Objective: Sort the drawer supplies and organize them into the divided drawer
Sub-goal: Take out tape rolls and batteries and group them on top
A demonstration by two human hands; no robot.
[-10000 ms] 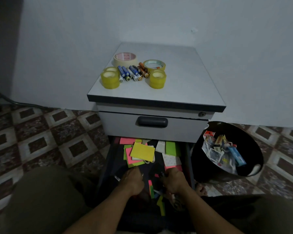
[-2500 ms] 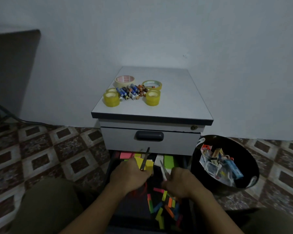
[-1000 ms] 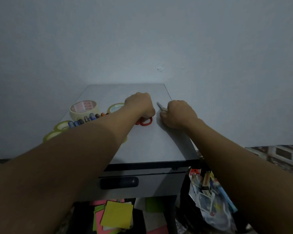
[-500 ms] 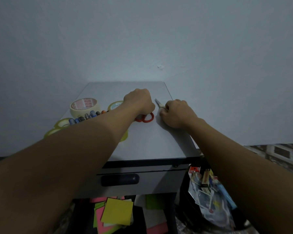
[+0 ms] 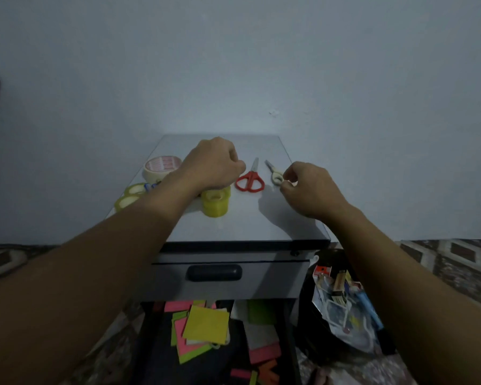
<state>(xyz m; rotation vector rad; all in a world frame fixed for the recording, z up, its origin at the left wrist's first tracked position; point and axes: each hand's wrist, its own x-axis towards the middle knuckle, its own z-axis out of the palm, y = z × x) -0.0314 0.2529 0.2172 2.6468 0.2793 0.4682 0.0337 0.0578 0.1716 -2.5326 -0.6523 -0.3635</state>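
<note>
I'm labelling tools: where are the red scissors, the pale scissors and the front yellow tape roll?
red scissors point(image 5: 250, 178): head view, where handles join
pale scissors point(image 5: 274, 172): head view, upper handle
yellow tape roll point(image 5: 215, 208): head view, outer side wall

Table point(image 5: 247, 218) top reads smooth, matt grey laminate. Red scissors point(image 5: 250, 179): shiny plastic handles, bare metal blades. The pale scissors point(image 5: 274, 173) show cream plastic and dull metal. Yellow tape roll point(image 5: 215, 202) is glossy, translucent plastic. The beige tape roll point(image 5: 161, 168) looks papery, matt. Drawer handle point(image 5: 214, 272) is dark matt plastic; the sticky notes point(image 5: 206, 325) are flat matt paper.
</note>
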